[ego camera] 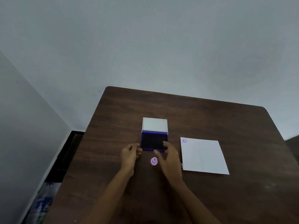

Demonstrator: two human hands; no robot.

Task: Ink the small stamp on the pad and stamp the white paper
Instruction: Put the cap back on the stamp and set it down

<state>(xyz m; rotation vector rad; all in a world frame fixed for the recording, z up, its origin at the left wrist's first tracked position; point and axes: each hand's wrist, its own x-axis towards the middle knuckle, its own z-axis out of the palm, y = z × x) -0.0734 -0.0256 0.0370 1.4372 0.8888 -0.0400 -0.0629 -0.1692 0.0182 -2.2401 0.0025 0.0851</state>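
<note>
A purple ink pad [153,141] lies open on the brown table [210,120], its white lid [154,124] standing up at the back. The small lilac stamp [154,161] stands on the table just in front of the pad, between my hands, held by neither. My left hand [130,153] rests at the pad's front left corner, fingers curled against its edge. My right hand [169,155] hovers at the pad's front right corner, fingers apart and blurred. The white paper [203,156] lies to the right and bears one purple round print [184,140] in its far left corner.
The table stands against a pale wall. Left of it there is a dark gap down to the floor, with a bluish plastic package [42,206] lying there. The table's far corners are rounded.
</note>
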